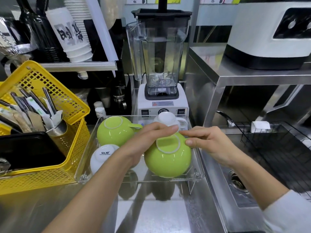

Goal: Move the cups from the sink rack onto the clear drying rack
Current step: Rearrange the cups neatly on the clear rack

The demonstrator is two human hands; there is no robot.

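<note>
The clear drying rack [84,158] stands on the steel counter with several cups upside down in it. A large green cup [168,160] sits at its front right. My left hand [144,140] rests on that cup's left side and base. My right hand [207,140] pinches its handle at the right. Another green cup [114,130] is at the back left, a white cup [168,118] at the back right, and a white cup [102,155] marked YAMI at the front left. The black wire sink rack [277,145] over the sink holds no cups in view.
A yellow basket [67,148] with utensils and a black tray stands to the left. A blender [161,64] is right behind the clear rack. The sink drain [237,182] and faucet [225,117] lie to the right, under a steel shelf [252,76] bearing a white machine.
</note>
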